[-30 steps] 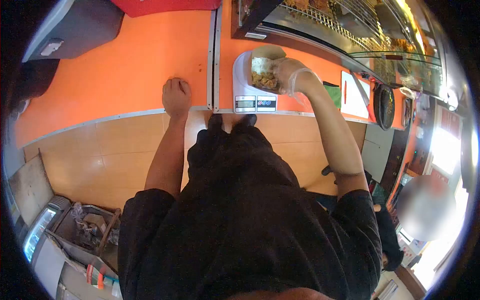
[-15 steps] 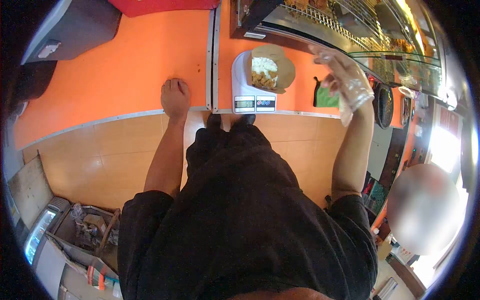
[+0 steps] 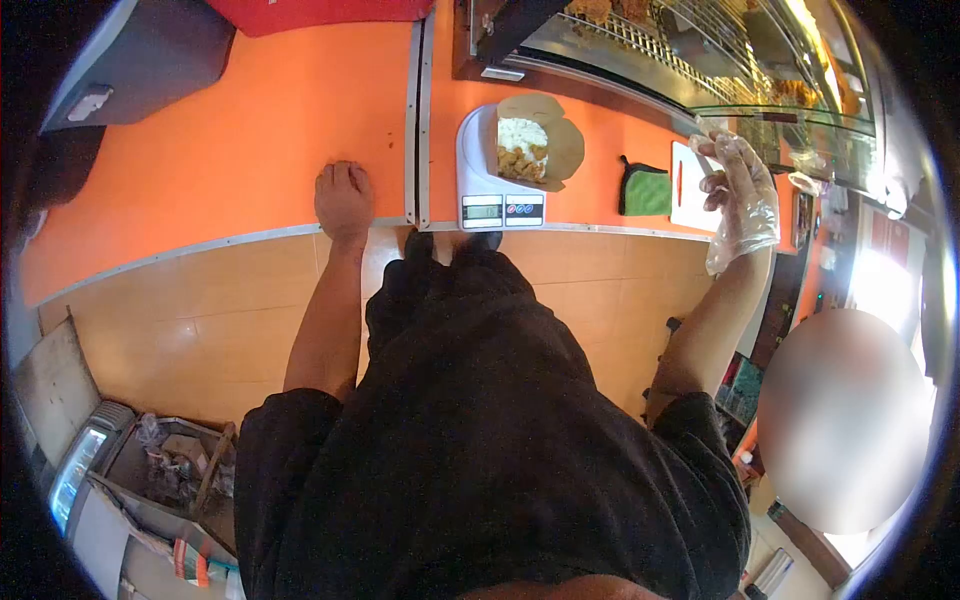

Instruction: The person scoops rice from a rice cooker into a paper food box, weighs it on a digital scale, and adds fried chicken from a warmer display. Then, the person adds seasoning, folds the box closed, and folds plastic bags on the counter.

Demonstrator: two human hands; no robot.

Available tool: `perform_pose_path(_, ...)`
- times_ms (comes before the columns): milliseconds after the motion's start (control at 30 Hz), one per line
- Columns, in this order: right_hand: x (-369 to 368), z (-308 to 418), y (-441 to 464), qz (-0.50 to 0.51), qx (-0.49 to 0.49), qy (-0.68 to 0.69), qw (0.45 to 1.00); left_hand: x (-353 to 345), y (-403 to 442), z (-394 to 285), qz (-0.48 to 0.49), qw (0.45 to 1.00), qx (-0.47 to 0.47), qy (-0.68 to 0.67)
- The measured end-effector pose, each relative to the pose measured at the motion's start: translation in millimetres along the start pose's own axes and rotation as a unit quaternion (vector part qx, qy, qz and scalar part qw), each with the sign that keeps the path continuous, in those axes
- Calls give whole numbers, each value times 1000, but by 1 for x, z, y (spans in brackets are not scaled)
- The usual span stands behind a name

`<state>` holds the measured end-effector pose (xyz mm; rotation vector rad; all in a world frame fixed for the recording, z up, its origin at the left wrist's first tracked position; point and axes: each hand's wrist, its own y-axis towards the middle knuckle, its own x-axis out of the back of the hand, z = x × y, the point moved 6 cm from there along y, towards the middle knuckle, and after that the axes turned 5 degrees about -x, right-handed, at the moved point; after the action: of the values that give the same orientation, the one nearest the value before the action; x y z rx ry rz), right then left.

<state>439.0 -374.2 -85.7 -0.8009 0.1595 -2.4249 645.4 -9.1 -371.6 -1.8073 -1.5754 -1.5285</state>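
Observation:
My left hand [image 3: 343, 200] rests on the orange counter [image 3: 250, 130] near its front edge, bare, with the fingers curled in and nothing showing in them. My right hand [image 3: 740, 195] wears a clear plastic glove and is raised at the right, in front of a white board [image 3: 692, 188]. Its fingers are loosely bent and apart, with no object visible in them. Between the hands, a white kitchen scale [image 3: 480, 185] bears an open brown paper food box [image 3: 565, 150]. White rice [image 3: 522, 133] and brown fried pieces [image 3: 520, 164] fill the box.
A green cloth [image 3: 645, 190] lies left of the white board. Behind stands a glass display case [image 3: 780, 115] with metal racks and fried food. A grey bin-like container [image 3: 150, 60] is at the far left. Another person [image 3: 845, 420], blurred, appears at the right.
My gloved right hand has moved right and slightly down, uncovering the white board and now hiding the black round pan. My left hand stays on the counter. The view has shifted slightly.

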Motion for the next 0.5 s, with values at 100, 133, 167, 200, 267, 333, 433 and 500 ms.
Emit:
perform_pose_path(100, 2, -3, 4, -11, 1, -1, 1000, 1, 0, -1, -3, 1000, -7, 14)
perform_pose_path(133, 1, -3, 5, -14, -6, -4, 1000, 1, 0, 0, -11, 1000, -12, 5)
perform_pose_path(167, 0, -3, 4, -17, -13, -7, 1000, 2, 0, 0, -17, 1000, -19, -5)
perform_pose_path(200, -4, -3, 3, 14, 14, -24, 1000, -3, -5, 7, -5, 1000, -12, -8)
perform_pose_path(267, -3, 2, 6, 40, 53, -66, 996, -19, -8, 15, -4, 1000, -10, -22)
perform_pose_path(333, -2, -10, 17, 61, 75, 26, 995, -17, -5, 11, 52, 997, 23, -49)
perform_pose_path(433, -3, -21, 33, 8, 41, 102, 994, -1, -1, -4, 12, 999, 23, -37)
perform_pose_path(500, -3, -11, 31, -5, 45, 101, 994, 1, -6, 1, -10, 1000, -2, -26)
